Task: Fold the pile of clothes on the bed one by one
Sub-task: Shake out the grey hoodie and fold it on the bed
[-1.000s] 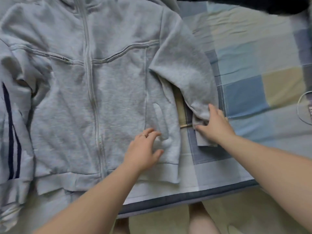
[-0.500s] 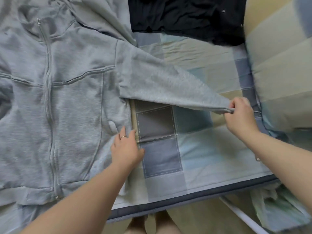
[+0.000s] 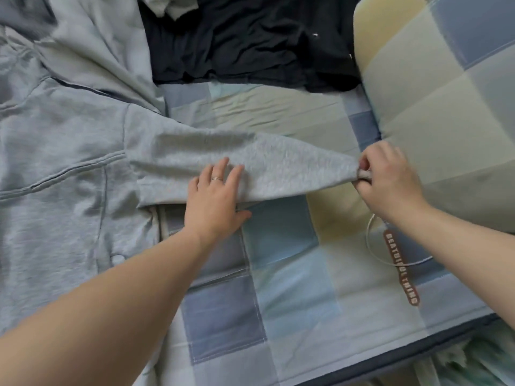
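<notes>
Grey hoodie [image 3: 55, 168] lies spread flat over the left part of the bed [image 3: 292, 288], its body reaching down to the near edge. I see its sleeve [image 3: 278, 165] stretched straight out to the right across the checked sheet, ending just short of the pillow [image 3: 446, 107] on the right side.

From my seat the left hand [image 3: 214, 201] reads as flat and palm down. Its fingers are straight and slightly spread on the sleeve's lower edge about midway along, and its thumb is out to the side on the sheet. A ring [image 3: 216, 178] shows on one finger. The left forearm runs in from the near-left corner at a low angle.

The right hand [image 3: 390, 179] grips the cuff [image 3: 363, 174]. Its fingers are curled tight around the fabric and the thumb is on top, so the sleeve end sits bunched in the pinch. That forearm comes in from the right edge with the wrist bent inward toward the cuff. The sleeve looks taut between the two hands.

A black garment [image 3: 250, 43] lies crumpled at the far edge, touching the pillow's corner. A thin white cable [image 3: 370, 240] loops on the sheet beneath the right wrist, beside a brown printed label [image 3: 401, 268].
</notes>
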The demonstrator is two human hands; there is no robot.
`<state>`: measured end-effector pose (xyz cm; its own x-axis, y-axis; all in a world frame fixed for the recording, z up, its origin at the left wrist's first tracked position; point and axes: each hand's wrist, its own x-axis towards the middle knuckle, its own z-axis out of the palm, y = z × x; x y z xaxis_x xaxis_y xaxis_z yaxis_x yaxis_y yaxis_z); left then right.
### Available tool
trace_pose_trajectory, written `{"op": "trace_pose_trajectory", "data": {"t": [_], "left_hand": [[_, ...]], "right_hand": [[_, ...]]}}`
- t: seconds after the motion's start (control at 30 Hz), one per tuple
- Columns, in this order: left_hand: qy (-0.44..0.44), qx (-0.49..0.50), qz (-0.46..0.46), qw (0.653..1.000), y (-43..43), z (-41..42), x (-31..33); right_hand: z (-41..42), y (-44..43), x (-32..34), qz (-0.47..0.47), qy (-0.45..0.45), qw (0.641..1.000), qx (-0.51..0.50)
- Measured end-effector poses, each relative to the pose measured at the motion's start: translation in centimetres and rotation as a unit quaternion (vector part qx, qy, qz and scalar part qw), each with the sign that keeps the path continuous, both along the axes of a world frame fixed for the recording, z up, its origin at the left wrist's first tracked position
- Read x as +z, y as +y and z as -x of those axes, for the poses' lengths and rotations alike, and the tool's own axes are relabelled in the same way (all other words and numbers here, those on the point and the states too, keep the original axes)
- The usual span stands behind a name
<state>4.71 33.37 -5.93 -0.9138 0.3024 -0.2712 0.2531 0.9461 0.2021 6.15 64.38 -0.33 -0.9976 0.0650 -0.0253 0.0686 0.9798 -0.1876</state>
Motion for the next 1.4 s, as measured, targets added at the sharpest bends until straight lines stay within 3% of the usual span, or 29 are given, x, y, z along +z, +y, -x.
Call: {"op": "trace_pose_trajectory", "data": {"t": [0.13, 0.23, 0.27, 0.3, 0.37, 0.4, 0.43, 0.47, 0.53, 0.6, 0.7, 0.87, 1.0, 1.17, 1.4], "left_hand": [[0.042, -0.034, -0.046, 0.997, 6.3, 2.0, -1.0], [0.08, -0.007, -0.092, 0.992, 9.3, 1.4, -0.9], [0.071, -0.01, -0.094, 0.993, 9.9, 1.0, -0.9], [0.031, -0.023, -0.09, 0.995, 10.4, 0.6, -1.2], [-0.117, -0.068, -0.047, 0.99, 10.8, 0.0, -1.8], [-0.179, -0.087, -0.032, 0.979, 10.6, 0.0, -2.1], [-0.201, -0.091, -0.039, 0.975, 10.2, 0.2, -2.3], [-0.183, -0.087, -0.058, 0.978, 9.9, 0.3, -2.3], [-0.062, -0.06, -0.094, 0.992, 9.0, 0.9, -2.3], [0.041, -0.03, -0.093, 0.994, 7.9, 2.4, -2.0], [0.056, 0.016, -0.075, 0.995, 6.1, 6.1, -2.1], [-0.081, 0.006, -0.066, 0.995, 6.1, 9.9, -3.2], [-0.043, 0.015, -0.027, 0.999, 6.9, 10.6, -3.9], [-0.049, -0.052, 0.04, 0.997, 8.0, 10.8, -4.5], [-0.058, -0.028, 0.032, 0.997, 9.0, 10.7, -5.8]], "right_hand": [[1.2, 2.6, -0.8, 0.026, 0.04, 0.997, 0.057], [1.5, 3.9, -0.4, -0.019, 0.098, 0.988, 0.114], [1.3, 4.2, -0.4, -0.05, 0.074, 0.989, 0.118], [1.2, 4.4, -0.6, -0.1, -0.009, 0.987, 0.123], [0.5, 4.0, -0.9, -0.174, -0.279, 0.939, 0.105], [0.3, 3.7, -1.0, -0.165, -0.373, 0.91, 0.079], [0.4, 3.3, -1.0, -0.135, -0.407, 0.902, 0.056], [0.4, 2.8, -1.0, -0.083, -0.381, 0.919, 0.052], [1.1, 1.6, -1.9, 0.006, -0.209, 0.975, 0.07], [3.1, 0.1, -2.8, 0.063, -0.11, 0.989, 0.076], [7.0, -2.1, -5.2, 0.101, -0.166, 0.979, 0.062], [7.1, -3.3, -9.1, 0.082, -0.215, 0.973, 0.02], [5.7, -2.9, -10.1, 0.056, -0.243, 0.968, 0.034], [5.0, -2.3, -10.1, 0.013, -0.21, 0.975, 0.067], [4.4, -2.2, -10.8, -0.025, -0.186, 0.982, 0.031]]}}
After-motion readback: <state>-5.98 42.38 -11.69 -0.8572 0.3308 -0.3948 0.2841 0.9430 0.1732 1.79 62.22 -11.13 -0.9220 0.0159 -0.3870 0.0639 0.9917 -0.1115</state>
